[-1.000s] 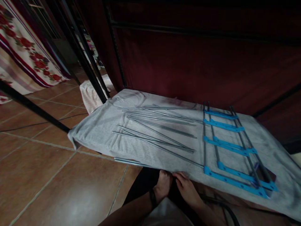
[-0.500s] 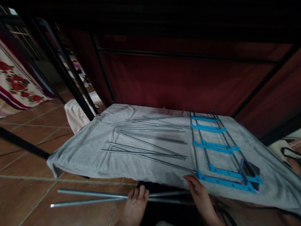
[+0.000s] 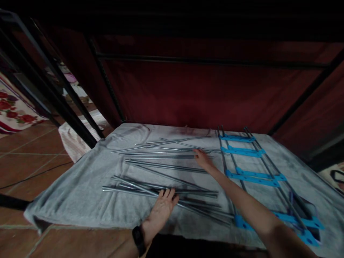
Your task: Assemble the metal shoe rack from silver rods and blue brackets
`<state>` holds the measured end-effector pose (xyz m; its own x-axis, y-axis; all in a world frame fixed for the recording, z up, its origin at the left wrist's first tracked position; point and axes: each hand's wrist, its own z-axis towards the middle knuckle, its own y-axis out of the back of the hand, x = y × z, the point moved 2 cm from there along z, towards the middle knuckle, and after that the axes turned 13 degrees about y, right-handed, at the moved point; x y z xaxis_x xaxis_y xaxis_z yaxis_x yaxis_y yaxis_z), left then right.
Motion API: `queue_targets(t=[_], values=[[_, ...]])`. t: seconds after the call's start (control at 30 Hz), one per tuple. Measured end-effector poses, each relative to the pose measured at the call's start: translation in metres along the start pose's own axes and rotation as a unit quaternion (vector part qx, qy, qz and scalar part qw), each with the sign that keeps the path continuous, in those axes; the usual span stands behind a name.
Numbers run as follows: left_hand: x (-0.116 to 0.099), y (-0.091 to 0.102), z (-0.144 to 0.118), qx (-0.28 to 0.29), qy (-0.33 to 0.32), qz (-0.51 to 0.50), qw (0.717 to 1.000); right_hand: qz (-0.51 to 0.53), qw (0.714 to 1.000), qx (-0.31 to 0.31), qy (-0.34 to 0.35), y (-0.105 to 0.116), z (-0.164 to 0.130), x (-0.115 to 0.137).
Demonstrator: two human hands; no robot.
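Several thin metal rods lie crossed in loose rows on a grey cloth. My left hand, with a dark watch on the wrist, is closed over two crossing metal rods in the nearest pile; the rods rest on or just above the others. Farther back, my right hand reaches over the right ends of the middle rows. Its fingers are partly stretched and apart, close to the rods, with nothing visible between them. To the right lies a rack of dark rods joined by blue plastic brackets; my right forearm passes over its near part.
The grey cloth covers a low surface within a black metal frame. A dark red panel closes the back. By the near blue bracket lies a dark flat object. Tiled floor and a striped cloth are at the left.
My left hand has brought its two rods from over the floor onto the grey cloth. My right hand has moved from the near edge to the rods farther back.
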<state>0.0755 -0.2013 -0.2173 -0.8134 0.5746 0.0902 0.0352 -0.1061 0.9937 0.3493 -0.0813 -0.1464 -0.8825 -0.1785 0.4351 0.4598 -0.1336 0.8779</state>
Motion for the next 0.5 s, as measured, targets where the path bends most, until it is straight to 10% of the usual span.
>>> queue_targets(t=[0.5], values=[[0.036, -0.027, 0.041, -0.044, -0.009, -0.016, 0.999, -0.103, 0.976, 0.183, 0.056, -0.081, 0.185, 0.022]])
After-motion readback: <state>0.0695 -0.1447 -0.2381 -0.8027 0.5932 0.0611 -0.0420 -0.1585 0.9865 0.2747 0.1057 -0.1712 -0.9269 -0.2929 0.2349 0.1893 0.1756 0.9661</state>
